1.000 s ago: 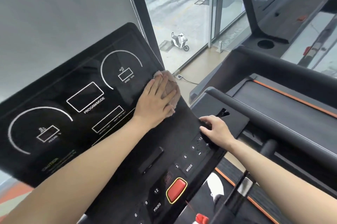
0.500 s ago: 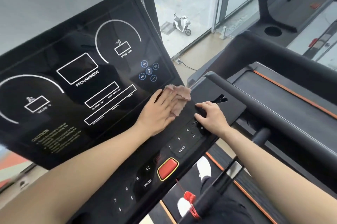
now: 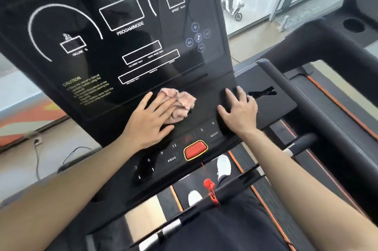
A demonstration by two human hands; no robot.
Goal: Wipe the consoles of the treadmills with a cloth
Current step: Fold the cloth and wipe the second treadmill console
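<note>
The black treadmill console (image 3: 114,46) fills the upper left, with white display outlines and a button strip below. A crumpled pink cloth (image 3: 181,101) lies on the ledge just under the display. My left hand (image 3: 150,122) presses flat on the cloth's left part, fingers spread over it. My right hand (image 3: 239,109) rests flat on the console's right side beside the number buttons, fingers apart, holding nothing.
A red stop button (image 3: 195,150) sits below my hands, with a red safety clip (image 3: 209,185) hanging on a cord. The black handrail (image 3: 302,107) runs right. A second treadmill (image 3: 353,25) stands beyond. A window with a scooter (image 3: 233,5) outside is ahead.
My left hand slid the cloth down from the right of the display onto the lower ledge and leftward. The view swung to face the console more squarely. My right hand stayed on the console's right side.
</note>
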